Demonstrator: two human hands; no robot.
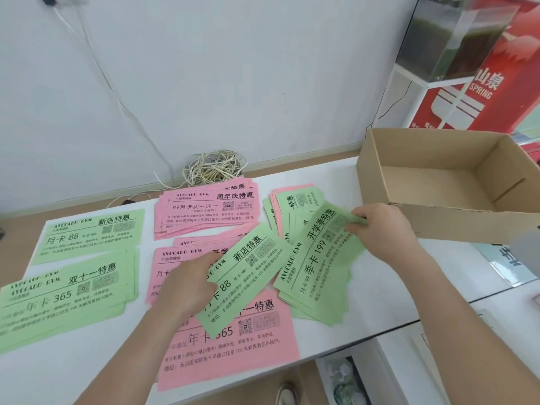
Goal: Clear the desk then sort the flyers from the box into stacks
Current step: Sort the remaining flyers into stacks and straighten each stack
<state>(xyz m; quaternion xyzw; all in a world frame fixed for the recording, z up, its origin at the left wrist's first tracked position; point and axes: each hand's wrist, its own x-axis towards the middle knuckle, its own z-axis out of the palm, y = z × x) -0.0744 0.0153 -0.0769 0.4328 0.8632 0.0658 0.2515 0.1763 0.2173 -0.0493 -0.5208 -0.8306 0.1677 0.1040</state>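
My left hand grips a green flyer by its left end, held slanted above the pink stacks. My right hand pinches the top edge of a fanned bundle of green flyers lying on the white desk. Two green stacks lie at the left. Pink stacks sit at the back middle, in the middle and at the front. A mixed pink and green pile lies behind the bundle. The cardboard box at the right shows no flyers inside.
A coil of white cord lies against the wall behind the pink stack, with a cable running up the wall. A glass tank on a white stand and a red carton stand at the back right. The desk's front edge drops to a shelf.
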